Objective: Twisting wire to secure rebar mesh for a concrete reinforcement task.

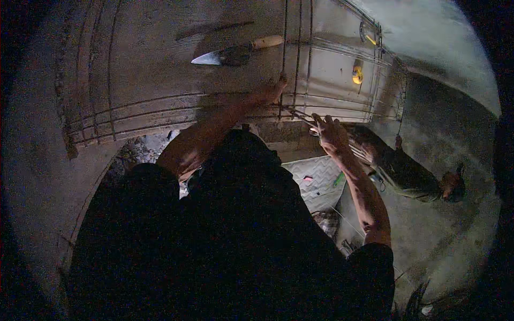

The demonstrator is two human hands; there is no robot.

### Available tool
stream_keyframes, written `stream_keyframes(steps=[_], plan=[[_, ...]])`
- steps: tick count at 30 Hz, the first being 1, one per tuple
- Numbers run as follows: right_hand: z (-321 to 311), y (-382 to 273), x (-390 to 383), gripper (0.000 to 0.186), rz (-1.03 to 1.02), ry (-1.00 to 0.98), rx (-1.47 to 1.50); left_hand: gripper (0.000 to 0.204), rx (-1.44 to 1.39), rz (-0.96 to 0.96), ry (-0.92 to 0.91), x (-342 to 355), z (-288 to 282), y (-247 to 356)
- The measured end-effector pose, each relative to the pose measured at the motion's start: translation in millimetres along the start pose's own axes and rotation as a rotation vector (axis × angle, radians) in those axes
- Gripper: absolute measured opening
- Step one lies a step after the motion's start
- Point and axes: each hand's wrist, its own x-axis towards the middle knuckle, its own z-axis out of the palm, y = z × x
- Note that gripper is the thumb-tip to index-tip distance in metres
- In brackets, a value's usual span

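Observation:
Thin steel bars point(296, 75) cross in a grid over a concrete surface point(150, 64). My left hand point(273, 91) reaches up to an upright bar, its fingers closed around it. A little lower and to the right, my right hand point(329, 134) grips a slim metal hand tool point(302, 116), whose tip reaches the crossing of the bars near my left hand. A pointed trowel point(209, 59) with a wooden handle lies above my hands. A yellow tape measure point(357, 75) and a tool with a yellow handle point(370, 39) sit toward the upper right.
Another person point(409, 168) in dark clothing is partly visible at the right, below the grid's edge. Beneath the edge are a pale patterned sheet point(308, 187) with small items on it and rubble point(147, 144) at the left. A concrete wall or floor point(439, 230) extends down the right side.

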Motion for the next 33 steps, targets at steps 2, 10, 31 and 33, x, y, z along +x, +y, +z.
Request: stream_keyframes(steps=[2, 10, 31, 33], plan=[[-2.9, 0.3, 1.9, 0.04, -0.036, 0.061, 0.017, 0.077, -0.016, 0.175, 0.136, 22.4, 9.3, -62.5], [-6.5, -3.0, 2.9, 0.037, -0.154, 0.046, 0.174, 0.078, -0.029, 0.55, 0.652, 55.0, 30.7, -89.0], [-56.1, -50.7, -0.3, 0.039, 0.33, -0.478, 1.098, 0.084, -0.033, -0.024, 0.382, -53.1, 11.0, 50.8], [-56.9, -55.1, -0.7, 0.041, 0.391, -0.467, 1.116, 0.084, -0.024, -0.025, 0.342, -58.5, 10.2, 60.2]])
